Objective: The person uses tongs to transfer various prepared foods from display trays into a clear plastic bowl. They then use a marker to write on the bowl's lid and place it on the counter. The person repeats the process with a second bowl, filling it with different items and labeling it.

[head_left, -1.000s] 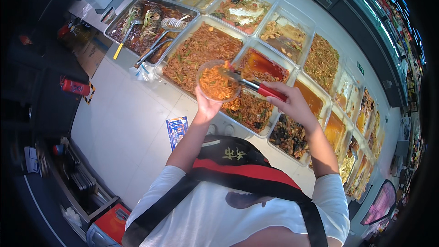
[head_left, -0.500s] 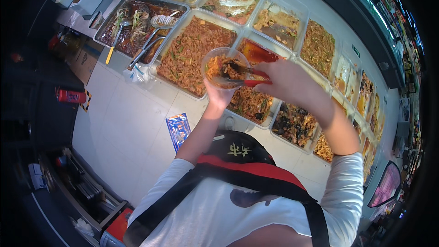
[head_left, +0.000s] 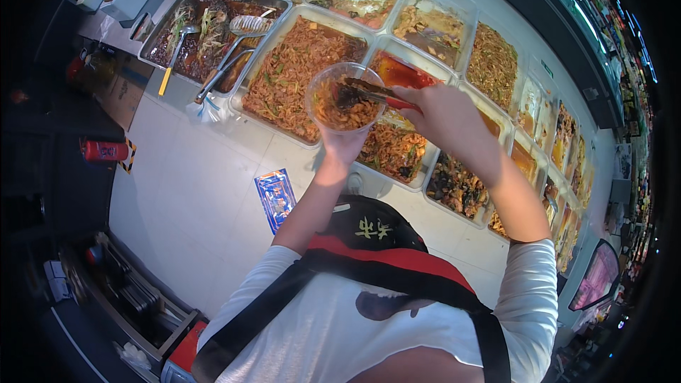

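My left hand (head_left: 343, 143) holds up a clear round plastic bowl (head_left: 345, 96) partly filled with orange-brown food. My right hand (head_left: 448, 122) grips red-handled tongs (head_left: 376, 92), whose dark tips reach into the bowl from the right. Bowl and tongs hover over a counter of food trays, above a big tray of shredded stir-fry (head_left: 298, 71) and a tray with red sauce (head_left: 397, 72).
Several more food trays (head_left: 496, 64) run in a curved row to the right. At the left, a metal tray (head_left: 206, 35) holds dark food, ladles and a skimmer. On the white floor lie a blue packet (head_left: 275, 198) and a red extinguisher (head_left: 103, 150).
Both hands have risen and shifted left with the bowl. The tongs have turned from beside the bowl to pointing into it.
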